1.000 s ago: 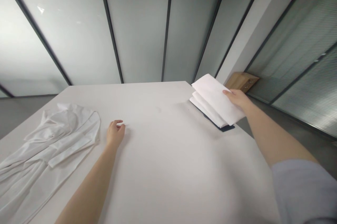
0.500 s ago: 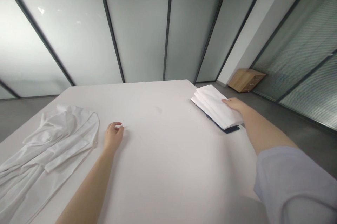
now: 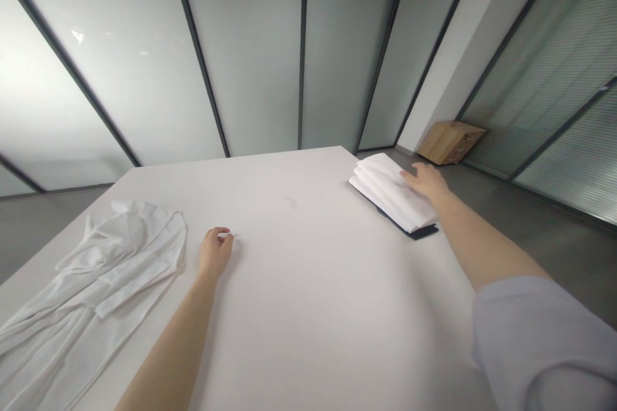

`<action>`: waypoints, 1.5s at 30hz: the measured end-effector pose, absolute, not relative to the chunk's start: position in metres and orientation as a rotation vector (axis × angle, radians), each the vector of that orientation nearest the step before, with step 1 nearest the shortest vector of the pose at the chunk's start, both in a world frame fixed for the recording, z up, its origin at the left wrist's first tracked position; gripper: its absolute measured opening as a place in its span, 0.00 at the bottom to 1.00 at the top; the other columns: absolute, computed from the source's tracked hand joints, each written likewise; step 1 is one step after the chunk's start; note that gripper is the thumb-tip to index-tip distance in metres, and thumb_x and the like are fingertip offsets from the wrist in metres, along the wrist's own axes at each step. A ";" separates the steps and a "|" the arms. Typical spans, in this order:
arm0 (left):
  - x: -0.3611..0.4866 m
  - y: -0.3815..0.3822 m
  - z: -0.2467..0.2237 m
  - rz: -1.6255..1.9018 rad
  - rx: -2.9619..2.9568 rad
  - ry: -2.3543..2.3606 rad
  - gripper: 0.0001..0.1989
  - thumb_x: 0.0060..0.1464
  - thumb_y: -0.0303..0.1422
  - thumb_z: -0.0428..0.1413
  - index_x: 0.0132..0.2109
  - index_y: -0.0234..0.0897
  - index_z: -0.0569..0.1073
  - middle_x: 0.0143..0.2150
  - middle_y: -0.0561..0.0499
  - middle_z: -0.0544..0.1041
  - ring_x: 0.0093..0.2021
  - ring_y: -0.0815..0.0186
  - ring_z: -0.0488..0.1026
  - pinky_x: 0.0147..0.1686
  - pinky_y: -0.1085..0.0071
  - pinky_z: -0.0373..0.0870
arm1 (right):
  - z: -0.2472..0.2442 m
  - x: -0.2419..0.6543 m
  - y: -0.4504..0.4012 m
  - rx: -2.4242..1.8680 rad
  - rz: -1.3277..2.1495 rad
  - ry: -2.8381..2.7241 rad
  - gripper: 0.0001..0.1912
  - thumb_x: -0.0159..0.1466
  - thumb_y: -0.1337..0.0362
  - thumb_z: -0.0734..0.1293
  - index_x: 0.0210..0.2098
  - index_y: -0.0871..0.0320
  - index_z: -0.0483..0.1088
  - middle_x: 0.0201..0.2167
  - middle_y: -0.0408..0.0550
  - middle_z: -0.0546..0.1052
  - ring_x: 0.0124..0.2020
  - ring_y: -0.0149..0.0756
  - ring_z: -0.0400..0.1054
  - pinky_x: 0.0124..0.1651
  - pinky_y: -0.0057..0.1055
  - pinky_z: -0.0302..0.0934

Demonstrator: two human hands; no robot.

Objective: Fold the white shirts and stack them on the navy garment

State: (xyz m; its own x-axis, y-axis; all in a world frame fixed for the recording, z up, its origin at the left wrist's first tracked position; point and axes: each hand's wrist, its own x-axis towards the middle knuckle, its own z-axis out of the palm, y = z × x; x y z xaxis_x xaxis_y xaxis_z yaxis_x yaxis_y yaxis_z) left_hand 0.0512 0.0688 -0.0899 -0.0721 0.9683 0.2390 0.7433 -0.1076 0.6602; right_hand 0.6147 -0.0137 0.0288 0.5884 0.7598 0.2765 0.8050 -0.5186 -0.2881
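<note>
On the right, a stack of folded white cloth (image 3: 390,189) lies on a flat dark navy piece (image 3: 421,231) near the table's edge. My right hand (image 3: 428,182) is over the outer side of the stack, its fingers apart and gripping nothing. Left of centre, my left hand (image 3: 215,251) rests low over the table with curled fingers. A tiny whitish bit shows at its fingertips, too small to make out. Beside that hand, on its left, a crumpled white garment (image 3: 130,269) with thin edges or straps is spread loosely; its lower part runs out of view.
The white table (image 3: 299,308) reaches from the foreground to a far edge near frosted glass panels (image 3: 255,63). Beyond its right side stands a wooden cabinet (image 3: 446,142) on the grey floor (image 3: 511,205), beside a white pillar and a window with blinds.
My right hand has loosened from the folded cloth and its fingers have lifted and spread. The stack stays in place. The left hand keeps its curled pose; the view has shifted slightly.
</note>
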 end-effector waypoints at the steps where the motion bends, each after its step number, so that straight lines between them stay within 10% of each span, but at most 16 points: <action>1: 0.052 0.069 -0.090 0.946 1.893 1.855 0.11 0.50 0.37 0.49 0.39 0.40 0.73 0.37 0.47 0.76 0.36 0.60 0.74 0.39 0.66 0.69 | 0.036 0.606 -0.012 -2.385 -0.239 -1.261 0.26 0.66 0.54 0.61 0.57 0.65 0.65 0.56 0.68 0.68 0.57 0.53 0.62 0.55 0.43 0.56; 15: 0.063 0.058 -0.085 0.710 2.082 1.898 0.08 0.54 0.34 0.52 0.39 0.42 0.75 0.42 0.47 0.80 0.44 0.59 0.75 0.44 0.65 0.67 | -0.076 0.366 0.006 -1.855 0.153 -2.027 0.19 0.65 0.57 0.62 0.53 0.56 0.69 0.57 0.56 0.69 0.58 0.49 0.61 0.61 0.43 0.53; 45: 0.063 0.054 -0.081 0.631 2.119 1.889 0.11 0.56 0.34 0.52 0.43 0.41 0.76 0.46 0.47 0.78 0.47 0.59 0.74 0.47 0.64 0.66 | -0.112 0.374 0.009 -1.761 0.074 -2.149 0.19 0.65 0.58 0.60 0.53 0.56 0.70 0.59 0.56 0.69 0.60 0.46 0.61 0.60 0.43 0.56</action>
